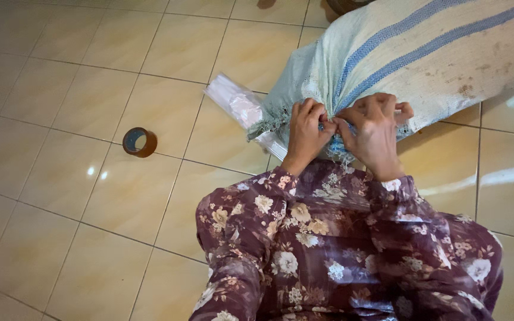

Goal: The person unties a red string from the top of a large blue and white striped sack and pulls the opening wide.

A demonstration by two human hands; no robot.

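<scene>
Floral sleeves (328, 238) nearest cam. L hand (306, 134) & R hand (376, 134) both pinch frayed mouth of sack (423, 53), knuckles touching; sack lies on tile floor (60, 196). Tape roll (139, 142) well apart, plastic bag (236, 104) under sack edge.

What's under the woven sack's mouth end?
A clear plastic bag sticks out from beneath the woven sack onto the tiled floor. Its far part is covered by the sack. Left hand and right hand pinch the gathered mouth, hiding what's directly below.
</scene>
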